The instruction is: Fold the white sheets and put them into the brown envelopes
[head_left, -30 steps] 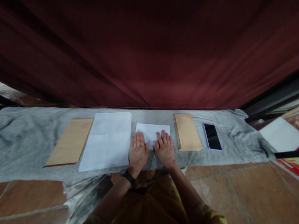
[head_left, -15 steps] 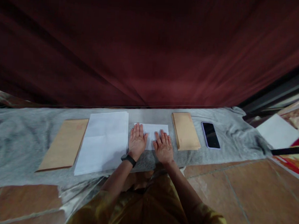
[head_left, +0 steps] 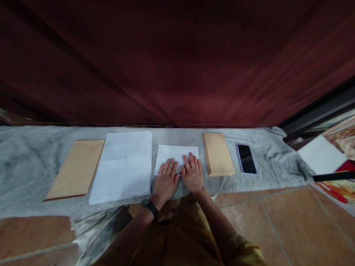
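Observation:
A folded white sheet of paper (head_left: 168, 151) lies flat on the grey cloth in front of me. My left hand (head_left: 165, 180) rests palm down on its near left part, fingers stretched out. On its right part lies my right hand (head_left: 192, 174), also flat with fingers extended. The two thumbs come close together near the paper's lower edge, which the hands partly cover. Left of the paper is a stack of larger white sheets (head_left: 124, 166) with faint creases. A pile of small brown envelopes (head_left: 220, 153) sits to the right.
A larger brown envelope (head_left: 77, 169) lies at the far left of the grey cloth (head_left: 19, 159). A phone (head_left: 247, 159) in a purple case is right of the small envelopes. Behind hangs a dark red curtain (head_left: 181, 69). Tiled floor (head_left: 304, 225) shows in front.
My left hand has slid toward me and slightly right, uncovering the paper's upper left part. My right hand stays at the right side of the paper. The view has shifted slightly.

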`<state>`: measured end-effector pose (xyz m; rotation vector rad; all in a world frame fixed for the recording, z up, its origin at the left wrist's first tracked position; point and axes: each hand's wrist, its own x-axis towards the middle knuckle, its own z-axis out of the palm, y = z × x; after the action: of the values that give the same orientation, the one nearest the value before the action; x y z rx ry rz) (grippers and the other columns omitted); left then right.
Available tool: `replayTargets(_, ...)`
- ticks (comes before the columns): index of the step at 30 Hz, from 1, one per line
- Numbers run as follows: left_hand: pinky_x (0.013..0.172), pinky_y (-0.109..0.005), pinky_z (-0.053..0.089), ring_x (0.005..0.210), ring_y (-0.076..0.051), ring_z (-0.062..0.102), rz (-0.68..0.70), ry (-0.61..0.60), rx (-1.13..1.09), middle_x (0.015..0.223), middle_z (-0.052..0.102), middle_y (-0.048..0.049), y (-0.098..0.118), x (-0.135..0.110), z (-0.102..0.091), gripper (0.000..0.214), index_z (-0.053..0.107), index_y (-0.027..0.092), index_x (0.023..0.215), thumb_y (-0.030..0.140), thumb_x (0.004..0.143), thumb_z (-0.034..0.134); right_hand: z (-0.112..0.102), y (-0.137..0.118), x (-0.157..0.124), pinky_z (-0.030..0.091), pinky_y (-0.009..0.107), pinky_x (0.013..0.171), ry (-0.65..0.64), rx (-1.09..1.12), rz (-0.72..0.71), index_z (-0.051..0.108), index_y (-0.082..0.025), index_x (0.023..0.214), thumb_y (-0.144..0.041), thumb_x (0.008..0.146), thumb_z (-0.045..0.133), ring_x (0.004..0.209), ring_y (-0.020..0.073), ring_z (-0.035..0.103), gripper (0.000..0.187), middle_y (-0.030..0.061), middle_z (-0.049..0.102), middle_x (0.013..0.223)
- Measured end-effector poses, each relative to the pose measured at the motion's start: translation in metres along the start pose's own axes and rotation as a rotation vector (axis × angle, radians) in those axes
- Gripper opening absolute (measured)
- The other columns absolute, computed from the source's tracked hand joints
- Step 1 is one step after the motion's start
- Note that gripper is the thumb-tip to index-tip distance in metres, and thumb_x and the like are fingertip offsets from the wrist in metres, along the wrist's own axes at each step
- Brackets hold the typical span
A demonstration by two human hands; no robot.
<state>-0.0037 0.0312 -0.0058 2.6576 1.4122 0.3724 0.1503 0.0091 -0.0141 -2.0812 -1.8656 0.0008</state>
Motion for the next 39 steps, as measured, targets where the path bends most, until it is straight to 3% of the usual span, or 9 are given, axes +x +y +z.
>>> replayTargets(6, 0.126, -0.048, 0.025, 0.153, -0.025, 0.026, 0.001, -0.025, 0.012, 0.162, 0.034, -0.0161, -0.006, -0.011, -0.003, 0.060, 0.036, 0.007, 0.154, 0.037, 0.102, 0.037, 0.000, 0.004, -0.004, 0.026, 0.049, 0.121, 0.013, -0.010, 0.022, 0.038, -0.021, 0.156, -0.037, 0.105, 0.040, 0.150, 0.0271, 0.033, 0.053, 0.0119, 0.034, 0.163)
replayTargets(11, 0.125, -0.048, 0.026, 0.152, -0.026, 0.028, 0.040, -0.018, 0.005, 0.162, 0.034, -0.0137, -0.008, -0.019, -0.009, 0.055, 0.042, 0.014, 0.152, 0.036, 0.102, 0.039, -0.005, 0.008, -0.003, 0.028, 0.048, 0.119, -0.020, -0.010, 0.049, 0.044, -0.018, 0.152, -0.033, 0.103, 0.042, 0.148, 0.0288, 0.036, 0.051, 0.0125, 0.040, 0.160)
replayTargets(17, 0.124, -0.050, 0.027, 0.152, -0.027, 0.028, 0.041, 0.008, -0.002, 0.162, 0.035, -0.0133, -0.006, -0.019, -0.009, 0.054, 0.044, 0.018, 0.152, 0.037, 0.101, 0.041, -0.021, 0.009, 0.052, 0.030, 0.049, 0.116, -0.057, -0.024, 0.071, 0.049, -0.009, 0.147, -0.025, 0.099, 0.046, 0.145, 0.0305, 0.037, 0.051, 0.0193, 0.043, 0.157)
replayTargets(24, 0.124, -0.049, 0.027, 0.151, -0.027, 0.030, 0.023, 0.016, -0.026, 0.162, 0.035, -0.0135, -0.006, -0.018, -0.006, 0.053, 0.046, 0.018, 0.151, 0.036, 0.101, 0.041, -0.032, 0.004, 0.113, 0.039, 0.043, 0.107, -0.327, -0.051, 0.099, 0.062, -0.017, 0.134, -0.026, 0.094, 0.053, 0.125, 0.0290, 0.053, 0.042, 0.0155, 0.061, 0.136)
replayTargets(29, 0.123, -0.050, 0.028, 0.151, -0.028, 0.032, 0.034, 0.022, -0.042, 0.161, 0.037, -0.0145, -0.007, -0.019, -0.006, 0.052, 0.049, 0.017, 0.148, 0.036, 0.101, 0.041, -0.038, 0.010, 0.131, 0.043, 0.040, 0.102, -0.396, -0.025, 0.099, 0.063, -0.015, 0.130, -0.025, 0.089, 0.061, 0.123, 0.0294, 0.054, 0.042, 0.0161, 0.062, 0.133)
replayTargets(32, 0.123, -0.050, 0.028, 0.150, -0.028, 0.032, 0.039, 0.040, -0.053, 0.160, 0.039, -0.0152, -0.007, -0.020, -0.007, 0.051, 0.049, 0.016, 0.148, 0.036, 0.101, 0.040, -0.043, 0.014, 0.139, 0.043, 0.036, 0.102, -0.455, 0.023, 0.089, 0.071, -0.015, 0.117, -0.019, 0.086, 0.063, 0.120, 0.0265, 0.057, 0.032, 0.0144, 0.067, 0.127)
replayTargets(39, 0.124, -0.052, 0.027, 0.153, -0.029, 0.026, 0.029, 0.067, -0.108, 0.162, 0.034, -0.0149, -0.009, -0.023, -0.011, 0.056, 0.040, 0.014, 0.153, 0.032, 0.100, 0.042, -0.059, 0.034, 0.132, 0.046, 0.029, 0.089, -0.505, 0.235, 0.139, 0.076, -0.020, 0.098, -0.017, 0.081, 0.063, 0.098, 0.0211, 0.066, 0.022, 0.0064, 0.075, 0.106)
